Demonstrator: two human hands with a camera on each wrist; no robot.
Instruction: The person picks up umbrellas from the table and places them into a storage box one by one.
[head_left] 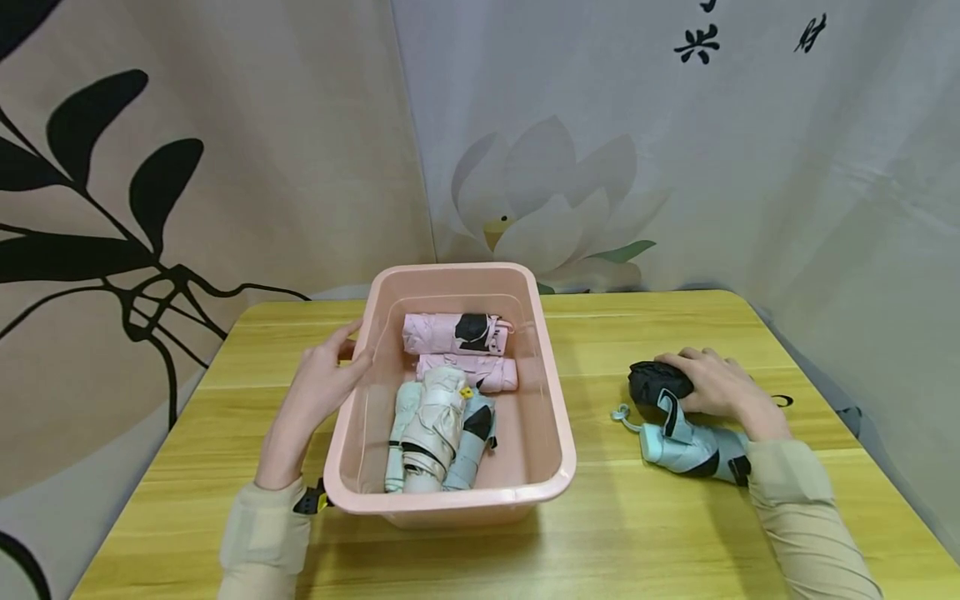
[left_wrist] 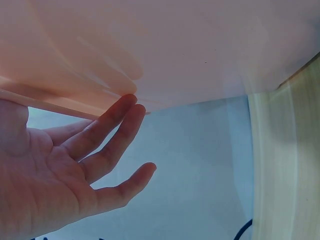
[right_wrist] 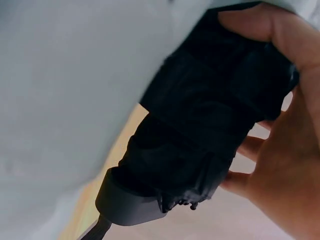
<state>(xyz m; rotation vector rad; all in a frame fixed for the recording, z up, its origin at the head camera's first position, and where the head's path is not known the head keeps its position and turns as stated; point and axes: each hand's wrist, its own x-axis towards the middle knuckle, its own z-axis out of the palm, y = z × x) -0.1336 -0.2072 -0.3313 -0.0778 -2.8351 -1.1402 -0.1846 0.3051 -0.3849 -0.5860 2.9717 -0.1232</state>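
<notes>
A pink plastic bin holds several folded umbrellas. Two pink umbrellas lie crosswise at its far end; a white umbrella lies lengthwise on pale blue-green ones nearer the front. My left hand rests at the bin's left rim; the left wrist view shows fingertips touching the outer wall, fingers loosely extended. On the right, my right hand grips a black folded umbrella, thumb on one side and fingers on the other. Right beside it lies a light blue folded umbrella, partly under my forearm.
The bin stands on a yellow wood-grain table, left of the loose umbrellas. Behind the table hangs a printed cloth. A black loop shows on the table beyond my right hand.
</notes>
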